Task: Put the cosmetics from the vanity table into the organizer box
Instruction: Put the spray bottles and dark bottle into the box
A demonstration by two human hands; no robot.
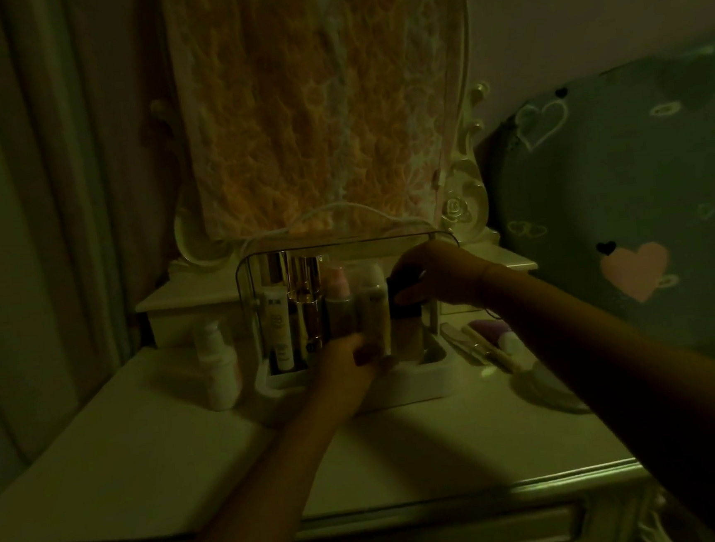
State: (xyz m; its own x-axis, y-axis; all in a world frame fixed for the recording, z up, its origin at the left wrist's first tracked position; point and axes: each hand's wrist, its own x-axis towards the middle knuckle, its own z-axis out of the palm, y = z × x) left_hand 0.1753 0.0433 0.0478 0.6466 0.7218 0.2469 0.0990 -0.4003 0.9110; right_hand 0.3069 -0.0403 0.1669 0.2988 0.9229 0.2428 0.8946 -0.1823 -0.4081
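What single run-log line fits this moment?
right hand: lowering dark-capped bottle into organizer box | left hand: at box front | pump bottle: outside

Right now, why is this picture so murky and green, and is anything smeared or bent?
Head view: the room is dim with a greenish cast, so colours are muted. The left hand at the front of the clear-lidded white organizer box is smeared by motion blur. The right hand on a dark-capped bottle is sharper. The wide lens bows the cream vanity table edges; both arms cast soft shadows.

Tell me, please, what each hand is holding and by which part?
The right hand grips a bottle's dark cap in the organizer box. Whether the blurred left hand holds anything cannot be told.
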